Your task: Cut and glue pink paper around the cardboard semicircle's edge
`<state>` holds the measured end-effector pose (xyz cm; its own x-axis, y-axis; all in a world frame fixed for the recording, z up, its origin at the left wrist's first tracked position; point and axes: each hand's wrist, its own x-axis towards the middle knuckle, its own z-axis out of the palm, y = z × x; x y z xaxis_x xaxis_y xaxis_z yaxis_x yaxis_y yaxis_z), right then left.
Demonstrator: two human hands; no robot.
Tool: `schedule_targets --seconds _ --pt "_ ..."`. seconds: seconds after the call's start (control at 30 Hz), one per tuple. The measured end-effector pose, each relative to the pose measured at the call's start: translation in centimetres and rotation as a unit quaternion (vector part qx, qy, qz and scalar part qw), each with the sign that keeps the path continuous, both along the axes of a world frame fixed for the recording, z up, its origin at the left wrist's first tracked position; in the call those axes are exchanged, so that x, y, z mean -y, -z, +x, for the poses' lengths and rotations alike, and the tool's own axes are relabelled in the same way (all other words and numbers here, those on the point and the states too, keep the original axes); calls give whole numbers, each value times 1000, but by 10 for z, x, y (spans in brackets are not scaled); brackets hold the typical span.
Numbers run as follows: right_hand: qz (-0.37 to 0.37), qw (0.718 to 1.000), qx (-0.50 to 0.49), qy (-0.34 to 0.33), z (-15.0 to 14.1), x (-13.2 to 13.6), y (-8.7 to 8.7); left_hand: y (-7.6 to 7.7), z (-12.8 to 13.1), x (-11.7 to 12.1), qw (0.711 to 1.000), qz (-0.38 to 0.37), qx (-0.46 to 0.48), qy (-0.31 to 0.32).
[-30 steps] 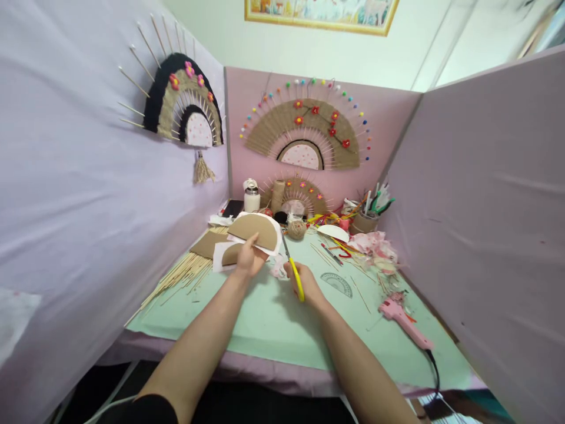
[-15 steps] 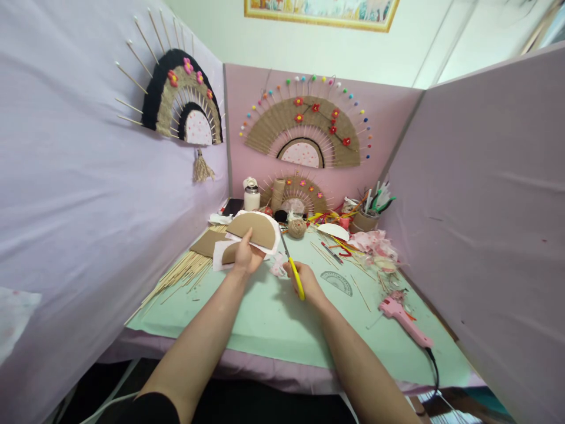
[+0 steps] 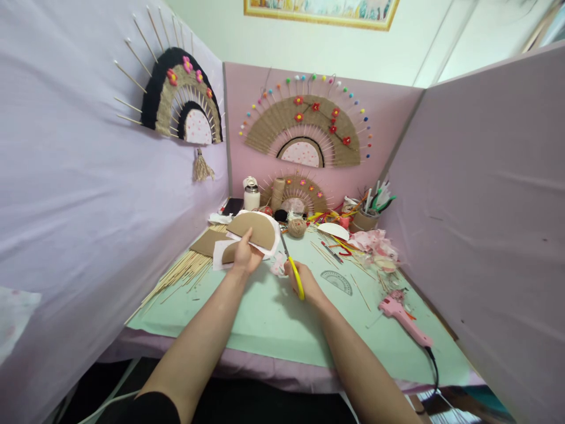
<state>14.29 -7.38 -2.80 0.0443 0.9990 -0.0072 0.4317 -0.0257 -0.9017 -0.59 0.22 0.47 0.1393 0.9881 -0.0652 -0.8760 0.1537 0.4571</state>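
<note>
My left hand (image 3: pixel 248 256) grips a half-round piece of brown cardboard (image 3: pixel 253 228), thumb on top and fingers underneath. White fabric (image 3: pixel 277 235) backs this cardboard and sticks out as a margin round its curved edge. In my right hand (image 3: pixel 304 281) are yellow-handled scissors (image 3: pixel 300 287), their blades pointing up and away beside the fabric's right edge. Whether the blades touch the fabric I cannot tell. Below and left of the held piece lies a second cardboard half-round (image 3: pixel 229 253) on white fabric (image 3: pixel 219 259). A pinkish fabric scrap (image 3: pixel 278 265) rests between my hands.
Thin bamboo sticks (image 3: pixel 183 272) spread along the left side. A clear protractor (image 3: pixel 336 282) lies right of the scissors, with a pink glue gun (image 3: pixel 405 321) and its cord farther right. Twine ball (image 3: pixel 297 227), white bottle (image 3: pixel 251 195) and tool pot (image 3: pixel 365 221) stand at the back.
</note>
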Motion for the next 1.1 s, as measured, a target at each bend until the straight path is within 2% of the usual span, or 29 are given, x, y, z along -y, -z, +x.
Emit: schedule_targets --seconds 0.67,1.1 --pt "3 1000 -4 11 -1 4 -6 -3 2 5 999 -6 -12 39" --pt "10 1000 -3 12 0 2 -5 -4 2 6 999 -6 -20 30"
